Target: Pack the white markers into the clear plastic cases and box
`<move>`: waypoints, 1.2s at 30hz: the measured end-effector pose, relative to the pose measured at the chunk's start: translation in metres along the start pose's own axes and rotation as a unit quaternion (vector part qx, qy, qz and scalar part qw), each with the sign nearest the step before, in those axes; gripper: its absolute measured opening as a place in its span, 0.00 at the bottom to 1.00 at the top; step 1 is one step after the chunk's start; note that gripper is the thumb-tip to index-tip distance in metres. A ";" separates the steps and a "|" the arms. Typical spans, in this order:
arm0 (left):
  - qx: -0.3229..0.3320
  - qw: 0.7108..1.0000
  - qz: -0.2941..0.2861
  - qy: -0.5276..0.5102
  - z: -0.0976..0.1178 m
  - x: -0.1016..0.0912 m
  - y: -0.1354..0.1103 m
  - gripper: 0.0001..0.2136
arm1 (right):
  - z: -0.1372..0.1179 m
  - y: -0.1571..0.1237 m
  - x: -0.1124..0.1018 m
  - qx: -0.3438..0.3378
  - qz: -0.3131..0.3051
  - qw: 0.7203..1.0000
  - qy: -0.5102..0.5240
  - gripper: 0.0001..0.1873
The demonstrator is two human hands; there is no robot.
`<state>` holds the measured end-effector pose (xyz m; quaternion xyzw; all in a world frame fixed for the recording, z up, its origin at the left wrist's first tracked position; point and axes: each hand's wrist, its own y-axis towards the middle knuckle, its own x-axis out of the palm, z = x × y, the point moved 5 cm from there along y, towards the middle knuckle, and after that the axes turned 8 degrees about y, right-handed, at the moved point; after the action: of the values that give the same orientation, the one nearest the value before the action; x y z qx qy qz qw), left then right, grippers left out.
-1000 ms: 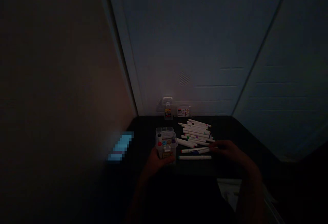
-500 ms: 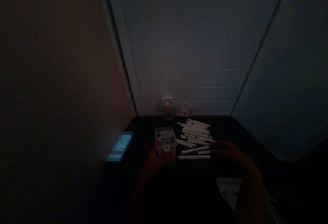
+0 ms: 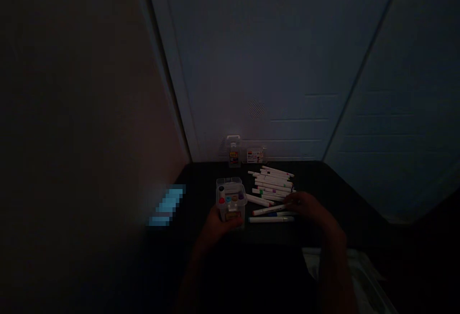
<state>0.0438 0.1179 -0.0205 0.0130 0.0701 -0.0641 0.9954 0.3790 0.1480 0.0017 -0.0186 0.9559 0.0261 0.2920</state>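
Observation:
My left hand (image 3: 215,228) is wrapped round a clear plastic box (image 3: 232,208) with its lid tipped open at the back. Several markers stand in the box, their red, blue, brown, purple and black ends showing at the top. My right hand (image 3: 305,206) pinches the right end of a white red-tipped marker (image 3: 269,210), which lies at a slant. Below that marker are a blue-tipped marker (image 3: 273,215), partly covered by it, and a white marker with a teal end (image 3: 269,219). The right fingertips are dim and partly hidden.
Several white markers (image 3: 273,182) lie loosely side by side on the dark table (image 3: 201,180). Behind them, two clear boxes with labels, an upright one (image 3: 234,156) and a low one (image 3: 255,155), stand against the pale wall (image 3: 223,65). A pixelated bright patch (image 3: 168,205) is at left.
My right hand has moved left and slightly up, onto the end of the red-tipped marker. My left hand and the box stay nearly where they were.

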 end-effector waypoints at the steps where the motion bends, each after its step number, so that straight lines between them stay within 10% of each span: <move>1: 0.003 1.000 0.002 -0.001 0.001 0.000 0.000 0.31 | -0.003 0.001 0.004 -0.001 -0.005 1.000 -0.006 0.11; 25: -0.011 1.000 0.003 -0.015 0.002 0.001 0.000 0.31 | -0.016 0.003 0.014 -0.024 -0.059 0.998 0.006 0.15; 36: -0.010 1.000 0.003 -0.016 0.000 0.001 0.000 0.33 | -0.080 -0.003 0.005 -0.205 0.111 0.960 0.157 0.20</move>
<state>0.0443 0.1179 -0.0202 0.0018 0.0543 -0.0610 0.9967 0.3302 0.1403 0.0654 0.0244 0.9599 0.2506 0.1232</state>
